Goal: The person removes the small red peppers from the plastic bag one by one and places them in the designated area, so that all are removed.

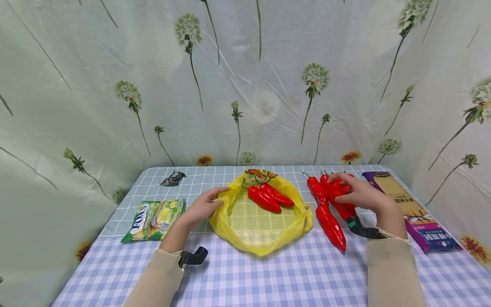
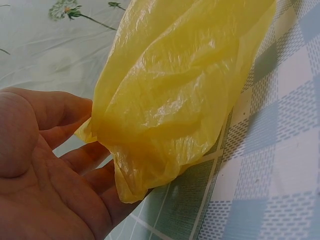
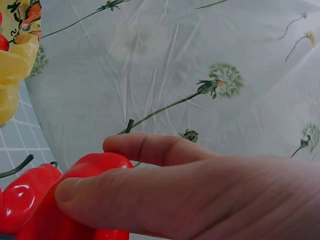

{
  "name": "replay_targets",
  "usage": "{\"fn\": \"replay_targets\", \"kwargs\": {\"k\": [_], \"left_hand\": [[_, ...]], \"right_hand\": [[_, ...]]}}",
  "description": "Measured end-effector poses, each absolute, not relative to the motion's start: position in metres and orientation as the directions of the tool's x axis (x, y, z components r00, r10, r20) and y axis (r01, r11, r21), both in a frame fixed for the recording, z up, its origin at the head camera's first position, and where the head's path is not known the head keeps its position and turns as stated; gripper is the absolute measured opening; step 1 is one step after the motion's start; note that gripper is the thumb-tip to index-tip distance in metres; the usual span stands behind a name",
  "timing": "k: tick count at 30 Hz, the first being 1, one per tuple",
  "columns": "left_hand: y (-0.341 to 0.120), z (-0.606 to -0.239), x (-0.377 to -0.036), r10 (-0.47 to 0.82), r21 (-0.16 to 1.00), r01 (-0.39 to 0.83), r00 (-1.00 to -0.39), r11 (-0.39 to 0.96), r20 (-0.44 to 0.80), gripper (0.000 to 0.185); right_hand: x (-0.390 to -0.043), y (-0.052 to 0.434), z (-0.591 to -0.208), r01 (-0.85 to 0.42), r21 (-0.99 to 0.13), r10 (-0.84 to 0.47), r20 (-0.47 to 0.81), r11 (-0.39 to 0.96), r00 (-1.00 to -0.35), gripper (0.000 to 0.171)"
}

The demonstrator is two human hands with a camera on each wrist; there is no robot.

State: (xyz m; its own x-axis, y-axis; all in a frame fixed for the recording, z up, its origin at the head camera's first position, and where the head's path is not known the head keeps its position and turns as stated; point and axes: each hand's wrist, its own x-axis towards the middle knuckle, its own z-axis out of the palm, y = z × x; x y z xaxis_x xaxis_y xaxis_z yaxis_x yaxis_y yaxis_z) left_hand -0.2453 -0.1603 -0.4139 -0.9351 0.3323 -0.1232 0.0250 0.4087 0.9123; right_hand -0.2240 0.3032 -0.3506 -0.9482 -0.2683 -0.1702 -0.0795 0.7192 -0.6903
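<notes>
1. Head view: my left hand [image 1: 203, 207] is at the left rim of a yellow plastic bag [image 1: 222, 219], which lies mouth-up on the checked worktop [image 1: 230, 279]. Two red peppers [image 1: 265, 199] lie inside, towards its far side. My right hand [image 1: 362, 192] is right of the bag, thumb and forefinger about a red pepper [image 1: 337, 189]. More red peppers [image 1: 330, 228] lie beside it, between that hand and the bag. A green FOX'S packet [image 1: 155, 219] is near my left wrist, a small black wrapper [image 1: 173, 178] beyond it; a purple and tan packet [image 1: 406, 200] lies to the far right.

2. Left wrist view: my left fingers curve behind the bag's edge, the thumb on the near side; whether they pinch the plastic tightly, I cannot tell.

3. Right wrist view: my right fingers are clamped on the pepper, my thumb pressed along its side and my forefinger across its top. A green-stemmed pepper sits just beside it.
</notes>
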Motion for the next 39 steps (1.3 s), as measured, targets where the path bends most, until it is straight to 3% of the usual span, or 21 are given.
{"fn": "replay_targets", "kwargs": {"k": [12, 23, 39], "left_hand": [[-0.160, -0.413, -0.245, 0.338, 0.915, 0.028, -0.934, 0.404, -0.120, 0.047], [-0.159, -0.414, -0.245, 0.338, 0.912, 0.030, -0.933, 0.408, -0.120, 0.047], [-0.159, -0.414, -0.245, 0.343, 0.918, 0.035, -0.933, 0.394, -0.112, 0.047]], "right_hand": [[-0.226, 0.311, -0.359, -0.032, -0.672, -0.250, -0.231, 0.740, -0.940, 0.050], [-0.225, 0.319, -0.363, -0.093, -0.649, -0.298, -0.214, 0.755, -0.930, 0.041], [-0.228, 0.319, -0.370, -0.057, -0.699, -0.310, -0.241, 0.713, -0.920, 0.037]]}}
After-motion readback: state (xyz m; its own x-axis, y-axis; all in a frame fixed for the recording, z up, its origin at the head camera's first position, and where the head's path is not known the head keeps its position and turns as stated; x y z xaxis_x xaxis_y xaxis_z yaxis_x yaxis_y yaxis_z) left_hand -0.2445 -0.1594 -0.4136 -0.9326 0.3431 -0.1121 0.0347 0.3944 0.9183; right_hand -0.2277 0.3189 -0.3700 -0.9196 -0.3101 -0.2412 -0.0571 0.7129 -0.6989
